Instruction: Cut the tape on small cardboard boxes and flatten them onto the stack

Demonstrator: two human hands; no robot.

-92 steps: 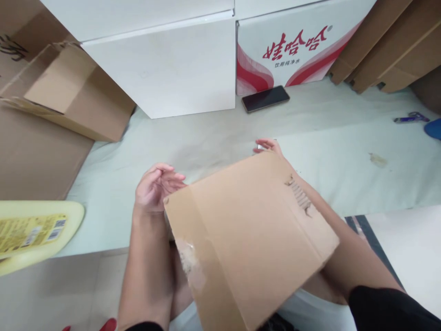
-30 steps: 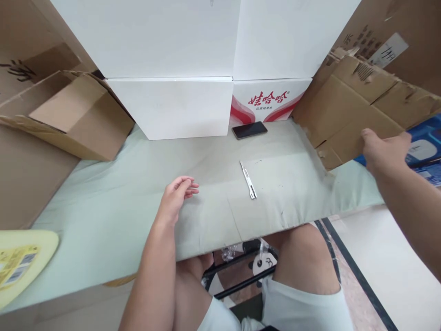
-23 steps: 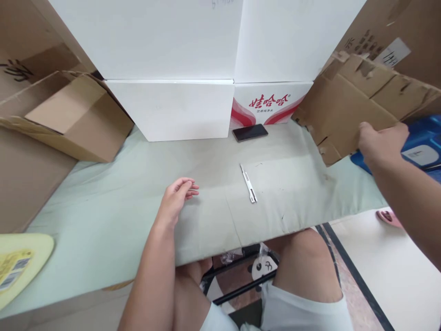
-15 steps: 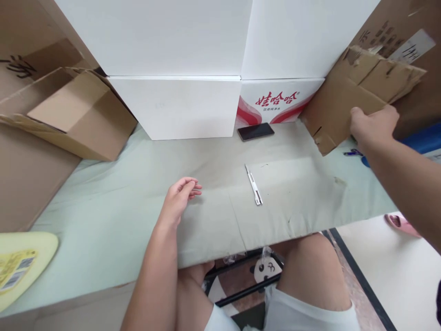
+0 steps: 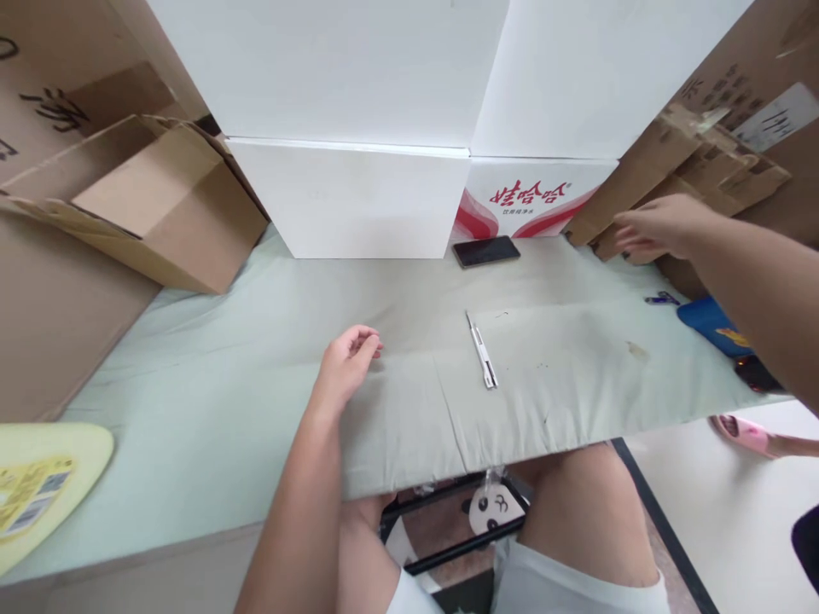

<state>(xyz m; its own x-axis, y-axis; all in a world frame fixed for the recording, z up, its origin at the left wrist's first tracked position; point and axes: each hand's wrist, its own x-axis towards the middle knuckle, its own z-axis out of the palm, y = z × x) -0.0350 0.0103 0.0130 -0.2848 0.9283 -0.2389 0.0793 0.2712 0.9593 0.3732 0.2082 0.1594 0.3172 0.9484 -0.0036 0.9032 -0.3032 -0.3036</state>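
My left hand (image 5: 351, 356) rests at the middle of the cloth-covered table, fingers loosely curled and slightly apart, nothing in them. To its right lies a white utility knife (image 5: 482, 351), tip pointing away from me. At the right, my right hand (image 5: 665, 227) reaches out over the table with fingers stretched and no object in its grasp. Just behind those fingers, folded brown cardboard (image 5: 723, 170) leans against a large brown carton (image 5: 784, 60); the hand hides part of it, and I cannot tell whether they touch.
White boxes (image 5: 349, 200) stand stacked at the back, one with red lettering (image 5: 531, 194). A black phone (image 5: 486, 251) lies before them. An open cardboard box (image 5: 185, 205) sits left, a pale yellow item with a label (image 5: 83, 452) nearer me. A blue item (image 5: 713, 326) lies right.
My right hand has let go of the folded cardboard, which now leans against the carton at the right. My left hand has hardly moved; the view has shifted slightly.
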